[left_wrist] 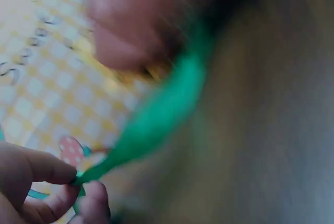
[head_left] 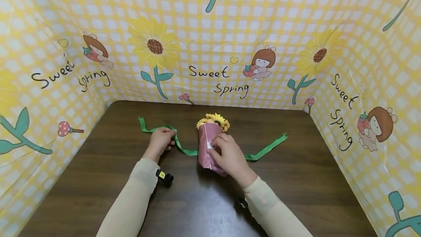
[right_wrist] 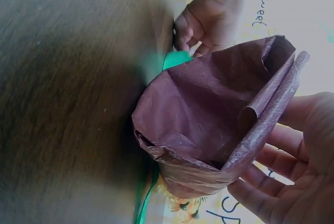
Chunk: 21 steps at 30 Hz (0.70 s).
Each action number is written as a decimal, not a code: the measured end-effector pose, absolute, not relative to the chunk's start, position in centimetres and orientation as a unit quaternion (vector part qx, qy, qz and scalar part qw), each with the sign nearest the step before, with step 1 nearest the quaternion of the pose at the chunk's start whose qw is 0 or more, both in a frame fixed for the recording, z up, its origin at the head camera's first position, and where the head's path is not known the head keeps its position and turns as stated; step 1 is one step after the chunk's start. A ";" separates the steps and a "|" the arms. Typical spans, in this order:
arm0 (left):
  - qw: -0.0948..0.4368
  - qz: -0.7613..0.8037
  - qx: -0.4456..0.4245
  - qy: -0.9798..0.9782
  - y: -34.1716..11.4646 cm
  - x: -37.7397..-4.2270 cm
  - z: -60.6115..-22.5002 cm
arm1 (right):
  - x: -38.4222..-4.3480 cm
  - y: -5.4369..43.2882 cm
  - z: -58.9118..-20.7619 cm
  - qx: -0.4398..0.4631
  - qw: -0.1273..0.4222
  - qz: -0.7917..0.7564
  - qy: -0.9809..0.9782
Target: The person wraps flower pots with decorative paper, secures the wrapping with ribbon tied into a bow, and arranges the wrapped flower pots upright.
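Note:
A bouquet of yellow sunflowers [head_left: 215,120] in pink wrapping paper [head_left: 204,153] lies on the table, flowers toward the back. A long green ribbon [head_left: 189,153] runs under it, both ends spread out to the sides. My left hand [head_left: 161,142] pinches the ribbon's left part between thumb and fingers; the left wrist view shows the ribbon [left_wrist: 156,119] stretching from those fingertips. On top of the wrapper, by its lengthwise seam, my right hand [head_left: 228,153] holds the paper with bent fingers. The right wrist view looks into the wrapper's open lower end [right_wrist: 198,98].
The brown wooden table [head_left: 190,207] is enclosed at the back and sides by a yellow checked cloth [head_left: 210,39] with flower and girl prints. Both wrists carry small black cameras. The ribbon's right end [head_left: 268,151] lies flat on the table.

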<state>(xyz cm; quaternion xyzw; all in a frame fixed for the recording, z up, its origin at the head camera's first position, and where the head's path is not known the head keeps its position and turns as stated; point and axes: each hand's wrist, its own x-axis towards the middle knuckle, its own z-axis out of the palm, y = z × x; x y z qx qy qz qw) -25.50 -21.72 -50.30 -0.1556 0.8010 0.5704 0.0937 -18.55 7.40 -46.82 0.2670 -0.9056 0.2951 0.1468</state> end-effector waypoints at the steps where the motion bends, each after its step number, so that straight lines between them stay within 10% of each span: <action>1: 0.110 0.621 -0.148 0.762 -21.8 -25.6 -50.2 | -18.6 7.4 -46.8 0.267 0.147 0.294 -0.906; 7: 0.195 0.832 -0.088 0.513 -23.6 -26.1 -48.3 | -18.5 7.5 -46.8 0.272 0.151 0.295 -0.903; 15: 0.015 0.770 0.015 0.637 -19.8 -23.8 -42.9 | -18.6 7.5 -46.7 0.273 0.151 0.289 -0.905; 21: -0.015 0.501 0.252 0.828 -12.5 -20.0 -41.3 | -18.5 7.5 -46.6 0.269 0.151 0.276 -0.910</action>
